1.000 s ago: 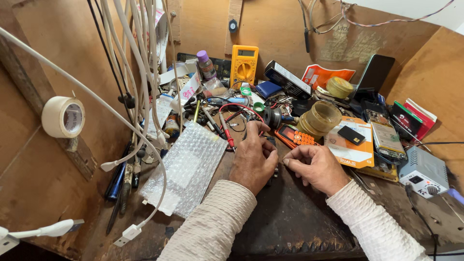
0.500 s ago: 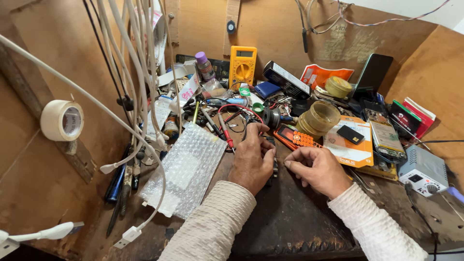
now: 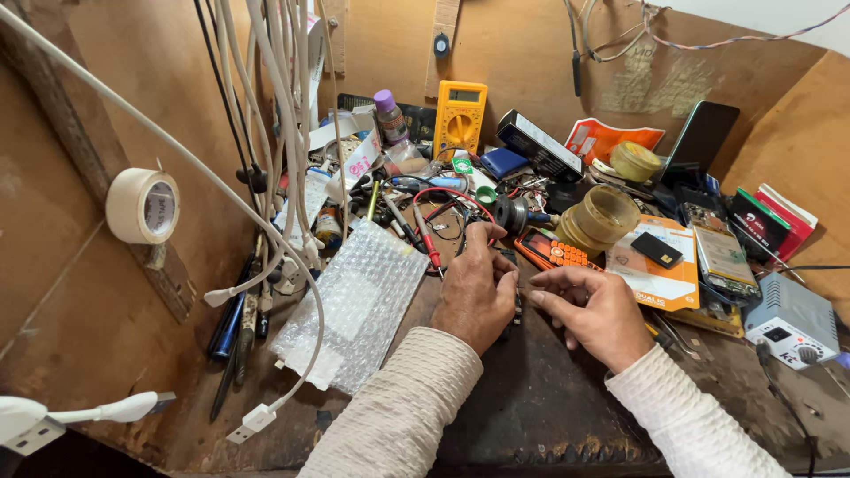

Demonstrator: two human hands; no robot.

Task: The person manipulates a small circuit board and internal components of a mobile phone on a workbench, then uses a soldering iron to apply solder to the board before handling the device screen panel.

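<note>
My left hand [image 3: 474, 290] rests on the dark bench top, fingers curled over a small narrow dark part [image 3: 516, 292] that stands between both hands. My right hand [image 3: 595, 310] faces it from the right, with thumb and fingertips pinched at the same part. Most of the part is hidden by my fingers. Red and black probe leads [image 3: 431, 243] lie just beyond my left hand. An orange keypad phone [image 3: 556, 251] sits just beyond my right hand.
Bubble wrap [image 3: 359, 305] lies to the left of my hands. White cables [image 3: 266, 159] hang down the left wall beside a tape roll [image 3: 142, 205]. A yellow multimeter [image 3: 459, 117], tape rolls [image 3: 602, 217], an orange card [image 3: 657, 265], phones and a grey box [image 3: 791, 319] crowd the back and right.
Both hands stay together at the small dark part with only slight finger movement. Nothing else on the bench has moved.
</note>
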